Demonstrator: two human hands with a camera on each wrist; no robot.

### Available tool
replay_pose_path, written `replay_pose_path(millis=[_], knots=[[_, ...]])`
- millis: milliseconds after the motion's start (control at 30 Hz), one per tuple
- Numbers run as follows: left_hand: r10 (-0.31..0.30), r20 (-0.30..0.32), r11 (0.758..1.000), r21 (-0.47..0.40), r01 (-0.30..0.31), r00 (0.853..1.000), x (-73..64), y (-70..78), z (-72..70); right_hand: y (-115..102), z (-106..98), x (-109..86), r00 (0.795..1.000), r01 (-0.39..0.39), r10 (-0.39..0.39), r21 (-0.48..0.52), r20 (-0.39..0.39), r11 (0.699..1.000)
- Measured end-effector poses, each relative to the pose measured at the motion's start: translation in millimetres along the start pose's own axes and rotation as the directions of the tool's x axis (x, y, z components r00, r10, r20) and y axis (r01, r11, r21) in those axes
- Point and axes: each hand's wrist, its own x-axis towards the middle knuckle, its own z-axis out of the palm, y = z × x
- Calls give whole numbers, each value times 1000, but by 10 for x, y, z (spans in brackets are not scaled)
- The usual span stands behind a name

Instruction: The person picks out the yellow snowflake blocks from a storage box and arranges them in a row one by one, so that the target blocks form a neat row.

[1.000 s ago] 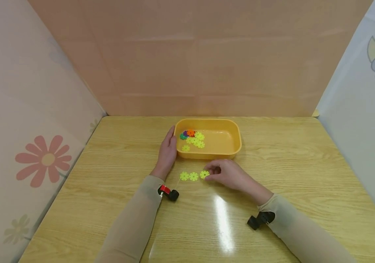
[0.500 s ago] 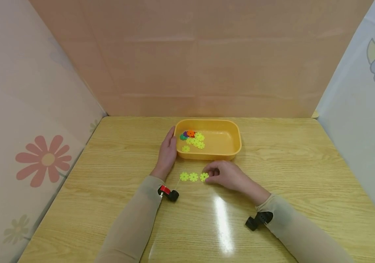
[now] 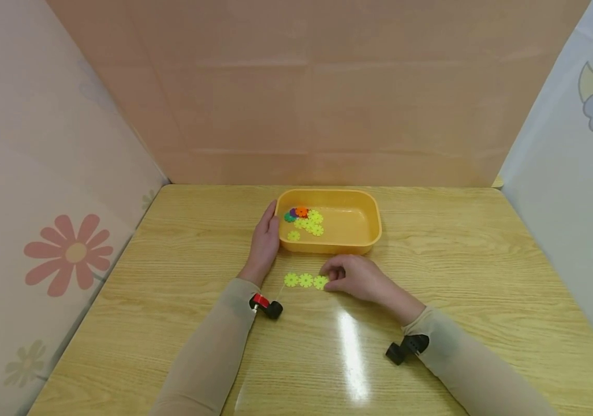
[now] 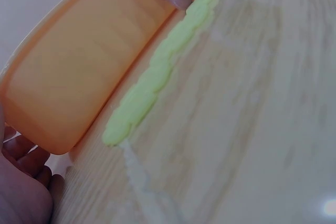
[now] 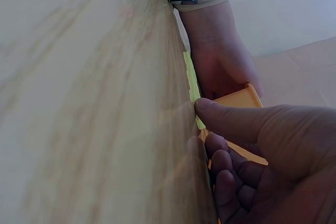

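Three yellow flower-shaped discs lie in a row on the wooden table, just in front of a yellow-orange plastic tray (image 3: pixel 350 248). My right hand (image 3: pixel 361 278) pinches the right-hand yellow flower disc (image 3: pixel 320 282) at its right edge, thumb nearest me. This disc meets the middle flower disc (image 3: pixel 305 280), which adjoins the left flower disc (image 3: pixel 291 280). In the left wrist view the row looks like one yellow strip (image 4: pixel 142 95). My left hand (image 3: pixel 264 242) rests along the tray's left outer wall, fingers extended away from me in the head view.
Inside the tray, several yellow discs (image 3: pixel 310 222) lie toward the left with an orange disc (image 3: pixel 302 212), a green disc (image 3: pixel 289 217) and a purple one. A thin pale line runs from the row's left end toward me. Partitions enclose the table (image 3: pixel 462 260) at back and sides.
My right hand has moved slightly left and the disc in its fingers has closed the gap to the middle disc. The left hand and tray stay put.
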Motion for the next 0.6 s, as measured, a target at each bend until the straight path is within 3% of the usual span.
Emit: replay_pose_path(millis=[200,367,600], knots=[[2,-3,1000,-1,-2,1000,7,-4,1,42,17,14,998,58,-58,0,-11,998],[5,-4,1000,5,-5,1000,0,-2,1,227,96,51,992,124,-124,-4,-33,992],[-6,-6,1000,2,6,1000,-6,4,9,-18,-11,1,1000,22,-22,6,8,1000]])
